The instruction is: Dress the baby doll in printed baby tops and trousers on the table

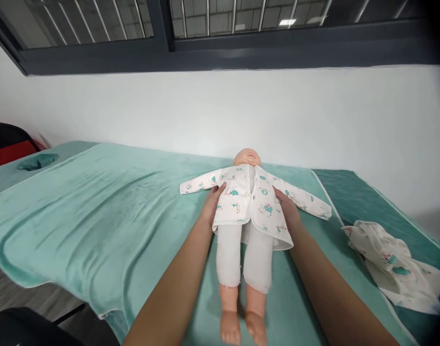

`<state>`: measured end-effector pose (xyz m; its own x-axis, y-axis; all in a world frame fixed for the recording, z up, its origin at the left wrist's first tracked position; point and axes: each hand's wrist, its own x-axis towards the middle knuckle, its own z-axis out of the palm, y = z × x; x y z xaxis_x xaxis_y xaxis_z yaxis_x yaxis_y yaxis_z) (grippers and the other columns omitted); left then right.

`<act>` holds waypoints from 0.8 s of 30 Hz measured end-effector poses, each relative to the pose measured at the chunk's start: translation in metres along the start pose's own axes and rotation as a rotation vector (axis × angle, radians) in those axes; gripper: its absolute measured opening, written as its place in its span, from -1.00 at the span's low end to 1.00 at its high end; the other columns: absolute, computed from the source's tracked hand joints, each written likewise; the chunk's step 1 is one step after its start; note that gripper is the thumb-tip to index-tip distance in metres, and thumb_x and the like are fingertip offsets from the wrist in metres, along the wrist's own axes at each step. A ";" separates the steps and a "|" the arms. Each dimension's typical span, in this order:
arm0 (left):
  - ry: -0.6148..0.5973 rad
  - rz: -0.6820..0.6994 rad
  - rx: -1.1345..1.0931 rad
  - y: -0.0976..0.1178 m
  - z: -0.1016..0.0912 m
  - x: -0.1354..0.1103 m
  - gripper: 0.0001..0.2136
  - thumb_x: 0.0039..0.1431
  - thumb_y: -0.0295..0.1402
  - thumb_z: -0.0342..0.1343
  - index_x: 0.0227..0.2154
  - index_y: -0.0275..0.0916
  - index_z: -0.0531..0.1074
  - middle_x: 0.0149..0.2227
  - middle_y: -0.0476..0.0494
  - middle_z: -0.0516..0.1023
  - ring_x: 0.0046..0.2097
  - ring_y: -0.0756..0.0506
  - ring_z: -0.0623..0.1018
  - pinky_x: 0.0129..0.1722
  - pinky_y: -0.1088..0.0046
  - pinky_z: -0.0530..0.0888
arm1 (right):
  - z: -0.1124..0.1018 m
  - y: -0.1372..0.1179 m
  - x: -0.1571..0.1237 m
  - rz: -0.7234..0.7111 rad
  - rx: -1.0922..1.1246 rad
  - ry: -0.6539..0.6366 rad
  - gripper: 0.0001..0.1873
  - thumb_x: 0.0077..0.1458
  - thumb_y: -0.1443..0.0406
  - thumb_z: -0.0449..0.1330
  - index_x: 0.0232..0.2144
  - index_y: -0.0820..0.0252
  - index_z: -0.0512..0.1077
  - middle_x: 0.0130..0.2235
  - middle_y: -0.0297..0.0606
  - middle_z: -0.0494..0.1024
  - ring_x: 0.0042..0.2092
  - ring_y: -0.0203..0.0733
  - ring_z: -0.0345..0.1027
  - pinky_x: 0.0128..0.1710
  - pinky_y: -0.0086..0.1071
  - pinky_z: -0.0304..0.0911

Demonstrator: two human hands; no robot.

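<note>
A baby doll (228,299) lies on its back on a green blanket (107,206), its feet toward me. It wears a white jacket (237,197) with small printed figures, closed by a snap at the chest; the lower front hangs apart. White padded fabric covers its legs, and its feet are bare. Both sleeves spread outward. My left hand (214,199) grips the left side of the doll's torso, thumb on the jacket. On the other side, my right hand (287,205) holds the torso the same way. The fingers of both hands are mostly hidden beneath the jacket and body.
A crumpled white printed garment (396,269) lies at the right on a darker green cloth (344,185). Behind the bed rises a white wall (140,110) below a dark-framed window (220,55). A black and red object (10,144) stands far left; a black item (25,329) is lower left.
</note>
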<state>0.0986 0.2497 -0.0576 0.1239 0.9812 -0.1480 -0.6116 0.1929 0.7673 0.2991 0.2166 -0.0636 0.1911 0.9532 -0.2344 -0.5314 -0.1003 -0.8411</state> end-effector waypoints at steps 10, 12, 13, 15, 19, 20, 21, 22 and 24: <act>0.075 0.097 -0.285 0.014 -0.019 0.038 -0.80 0.19 -0.31 0.17 -0.17 -0.31 0.47 -0.12 -0.28 0.62 -0.03 -0.17 0.61 0.04 0.26 0.54 | -0.014 -0.019 0.029 -0.075 0.289 -0.075 -0.70 0.17 0.16 0.06 -0.15 0.17 0.46 -0.17 -0.13 0.61 -0.02 0.03 0.49 0.00 -0.01 0.43; 0.199 0.202 -0.288 0.025 -0.034 0.047 -0.89 0.25 -0.40 0.09 -0.21 -0.30 0.44 -0.18 -0.24 0.62 -0.06 -0.11 0.61 0.03 0.31 0.55 | -0.030 -0.027 0.030 -0.124 0.376 -0.084 -0.71 0.17 0.22 0.02 -0.12 0.18 0.43 -0.08 -0.08 0.57 0.02 0.02 0.46 0.04 0.04 0.39; 0.249 0.239 -0.252 0.032 -0.042 0.050 -0.92 0.25 -0.46 0.07 -0.22 -0.29 0.42 -0.19 -0.22 0.62 -0.08 -0.09 0.61 0.02 0.33 0.55 | -0.040 -0.031 0.030 -0.142 0.411 -0.071 -0.72 0.16 0.25 0.02 -0.12 0.18 0.41 -0.05 -0.07 0.56 0.04 0.01 0.45 0.05 0.06 0.38; 0.305 0.294 -0.160 0.044 -0.055 0.052 -0.92 0.25 -0.53 0.04 -0.24 -0.28 0.40 -0.20 -0.19 0.61 -0.09 -0.06 0.61 0.00 0.36 0.55 | -0.061 -0.038 0.027 -0.173 0.454 -0.032 -0.73 0.15 0.31 0.02 -0.11 0.17 0.38 -0.01 -0.08 0.53 0.07 -0.02 0.43 0.07 0.07 0.37; 0.356 0.387 -0.036 0.058 -0.070 0.041 -0.89 0.24 -0.56 0.01 -0.23 -0.28 0.37 -0.13 -0.23 0.58 -0.06 -0.06 0.59 0.03 0.32 0.52 | -0.095 -0.043 0.010 -0.241 0.398 0.085 -0.76 0.13 0.37 0.03 -0.14 0.12 0.38 0.04 -0.17 0.50 0.09 -0.16 0.40 0.12 -0.08 0.34; 0.380 0.420 0.003 0.058 -0.072 0.036 -0.86 0.22 -0.57 0.03 -0.19 -0.27 0.36 -0.07 -0.24 0.56 -0.02 -0.06 0.57 0.06 0.31 0.50 | -0.100 -0.041 0.003 -0.242 0.369 0.142 -0.76 0.13 0.38 0.03 -0.16 0.12 0.38 0.04 -0.19 0.50 0.08 -0.21 0.40 0.12 -0.15 0.34; 0.410 0.458 0.043 0.057 -0.073 0.031 -0.80 0.20 -0.58 0.05 -0.14 -0.26 0.35 0.00 -0.25 0.52 0.04 -0.07 0.54 0.11 0.31 0.46 | -0.104 -0.038 -0.005 -0.245 0.342 0.194 -0.77 0.12 0.39 0.02 -0.18 0.11 0.38 0.03 -0.20 0.49 0.06 -0.24 0.41 0.12 -0.20 0.33; 0.442 0.498 0.073 0.055 -0.073 0.026 -0.73 0.16 -0.60 0.07 -0.09 -0.23 0.33 0.08 -0.23 0.46 0.12 -0.06 0.49 0.17 0.32 0.39 | -0.105 -0.034 -0.013 -0.258 0.313 0.236 -0.79 0.12 0.38 0.03 -0.20 0.11 0.38 0.02 -0.21 0.49 0.04 -0.26 0.42 0.11 -0.22 0.34; 0.504 0.598 0.227 0.047 -0.072 0.013 -0.59 0.09 -0.62 0.11 0.00 -0.18 0.30 0.20 -0.19 0.35 0.26 -0.05 0.34 0.27 0.36 0.25 | -0.103 -0.021 -0.031 -0.334 0.217 0.284 -0.79 0.11 0.33 0.10 -0.15 0.07 0.35 0.03 -0.23 0.48 0.02 -0.26 0.42 0.10 -0.22 0.34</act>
<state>0.0151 0.2716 -0.0677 -0.5730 0.8127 0.1053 -0.2826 -0.3166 0.9055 0.3894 0.1594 -0.0883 0.5824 0.8043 -0.1179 -0.5563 0.2885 -0.7793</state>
